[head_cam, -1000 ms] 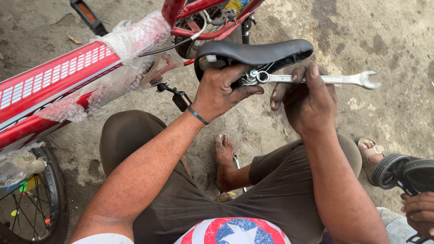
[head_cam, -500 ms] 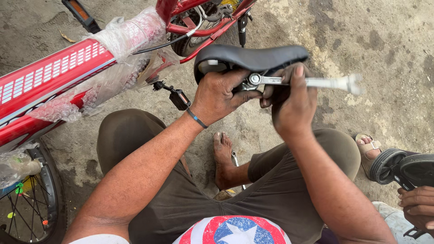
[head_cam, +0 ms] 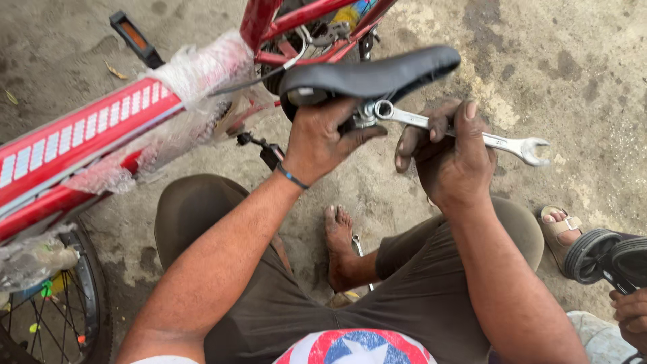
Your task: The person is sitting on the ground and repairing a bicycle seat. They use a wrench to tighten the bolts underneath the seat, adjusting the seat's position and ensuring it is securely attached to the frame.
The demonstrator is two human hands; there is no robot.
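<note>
hands work under a black bicycle saddle [head_cam: 377, 73], which sits above the person's knees at the rear of a red bike frame [head_cam: 74, 145]. left hand [head_cam: 320, 141] is closed on the underside of the saddle, fingers wrapped up around its clamp and thumb pointing toward the spanner. right hand [head_cam: 450, 158] grips the shaft of a silver combination spanner [head_cam: 465, 133], fingers curled over it; the ring end sits on the nut at the saddle clamp, just beside the left thumb, and the open-jaw end sticks out past the right hand over the concrete ground [head_cam: 579, 74]. clear plastic wrap [head_cam: 202, 74] is bunched round the frame tube, with more of it near the spoked wheel [head_cam: 57, 310] at lower left. a black pedal [head_cam: 135, 37] shows at the top. a bare foot [head_cam: 340, 246] rests on the ground between the knees. at the right edge another person's hand [head_cam: 630, 317] holds small black wheels [head_cam: 606, 259], beside a sandalled foot [head_cam: 559, 229]. no containers show.
</note>
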